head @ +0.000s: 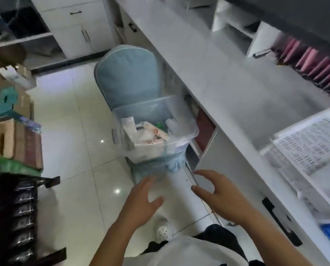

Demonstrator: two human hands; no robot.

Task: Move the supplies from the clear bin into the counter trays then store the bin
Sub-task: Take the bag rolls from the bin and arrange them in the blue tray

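Clear plastic forms the bin (156, 129), which is perched on the blue covered chair (127, 77) just beside the table (227, 77). Mixed supplies (150, 131), packets and a white glove among them, are seen inside it. Both hands are held spread and empty near the bin's front: the left hand (141, 200) below its near edge, the right hand (218, 192) nearer the table, neither touching it. Nothing has been moved yet, it is judged. The bin appears to overhang the soft seat, so a one-sided grasp could tip it and spill the contents onto the tiled floor (73, 131). Thin walls may flex under squeezing, and loose packets could slide out. The trays (304, 146) lie on the table to the bin's right; the blur leaves their compartments unclear.
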